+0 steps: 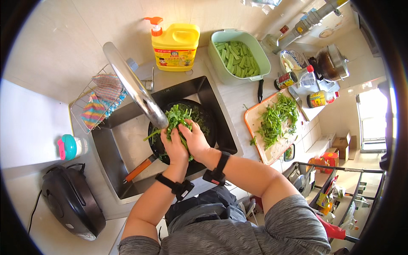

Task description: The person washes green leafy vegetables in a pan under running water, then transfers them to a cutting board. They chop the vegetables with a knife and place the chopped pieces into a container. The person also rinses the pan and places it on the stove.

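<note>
My left hand (175, 147) and my right hand (196, 139) are together around a bunch of leafy green herbs (176, 116), under the end of the chrome faucet (135, 84). Below them a black frying pan (208, 119) with an orange-brown handle (139, 169) lies in the dark sink (229, 134). More green leaves lie in the pan, partly hidden by my hands. On the counter to the right, chopped greens (276, 119) are spread over an orange-rimmed cutting board (251, 127). Whether water flows from the faucet cannot be told.
Behind the sink stand a yellow pump jug (175, 47) and a pale green basin (216, 68) of cut green pieces (237, 59). A wire rack (83, 105) with cloths and a teal-lidded cup (70, 147) are at left, above a black appliance (72, 202). Sauce bottles (321, 99) stand at right.
</note>
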